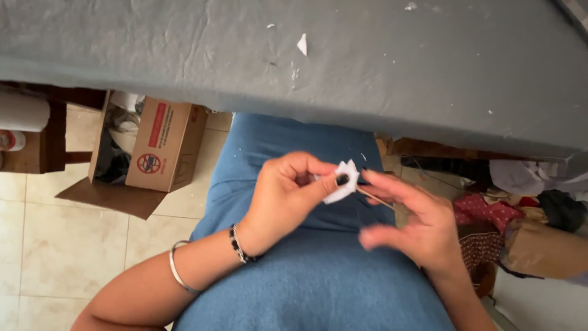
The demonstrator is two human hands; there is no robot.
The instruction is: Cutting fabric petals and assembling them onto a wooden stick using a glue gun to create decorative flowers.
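Observation:
Over my lap, which is covered in blue cloth, my left hand [288, 193] pinches a small white paper shape with pointed edges [343, 182] between thumb and fingers. My right hand [413, 220] is just to its right, slightly blurred, holding a thin wooden stick [375, 197] whose tip reaches the paper shape. The left wrist carries a dark beaded bracelet and a thin metal bangle.
A grey cloth-covered table [343, 61] with white paper scraps spans the top. An open cardboard box [156, 147] lies on the tiled floor at left. At right there is a pile of fabric and a brown paper bag [545, 248]. A white roll [24, 111] lies at far left.

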